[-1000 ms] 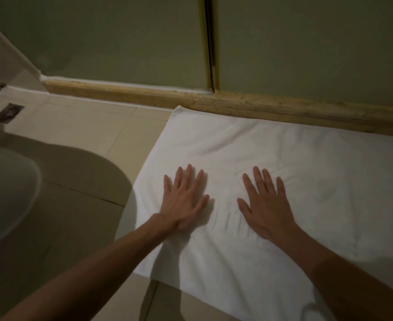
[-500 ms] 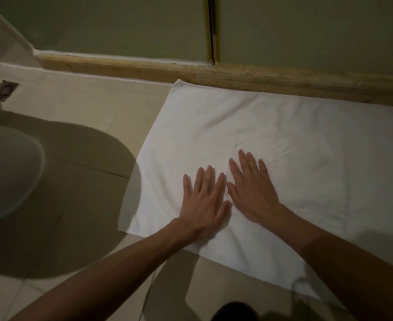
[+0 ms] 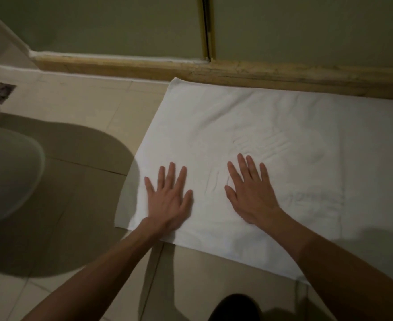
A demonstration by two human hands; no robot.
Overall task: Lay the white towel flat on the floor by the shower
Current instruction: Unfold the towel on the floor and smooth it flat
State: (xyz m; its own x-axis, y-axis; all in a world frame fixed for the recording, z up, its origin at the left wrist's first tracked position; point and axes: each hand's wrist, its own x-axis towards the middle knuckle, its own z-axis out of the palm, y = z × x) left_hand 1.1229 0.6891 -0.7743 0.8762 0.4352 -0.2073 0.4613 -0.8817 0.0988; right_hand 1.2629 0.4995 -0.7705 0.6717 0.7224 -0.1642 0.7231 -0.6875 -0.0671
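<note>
The white towel [image 3: 272, 140] lies spread on the tiled floor [image 3: 79, 117], its long axis running toward the right of the frame along the shower sill [image 3: 237, 72]. The left hand [image 3: 168, 198] and right hand [image 3: 252, 193] press flat, fingers straight, apart (left nearer the towel's end).
</note>
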